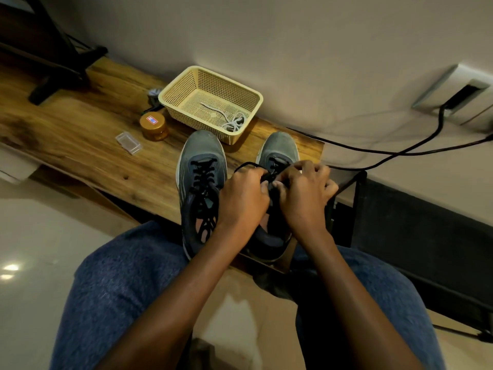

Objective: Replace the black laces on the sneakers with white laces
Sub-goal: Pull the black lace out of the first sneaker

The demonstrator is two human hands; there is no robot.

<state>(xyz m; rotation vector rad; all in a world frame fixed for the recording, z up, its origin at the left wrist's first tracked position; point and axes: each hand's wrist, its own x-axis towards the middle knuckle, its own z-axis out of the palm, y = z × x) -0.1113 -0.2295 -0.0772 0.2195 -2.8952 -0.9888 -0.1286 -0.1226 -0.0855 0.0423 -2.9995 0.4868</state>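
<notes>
Wooden bench [80, 134] holds two grey sneakers [201, 182] side by side, a beige basket [186, 86] behind them with the white laces [232, 122] inside. Both hands – left hand [241, 198], right hand [304, 196] – have fingers curled, pinching the right shoe's black lace [246, 164].

A home room, by its looks. A low wood-grain bench [80, 134] stands along a plain cream wall [293, 49] over glossy floor tiles [32, 249]. A black cable [400, 152] runs to a wall socket [458, 94].
</notes>
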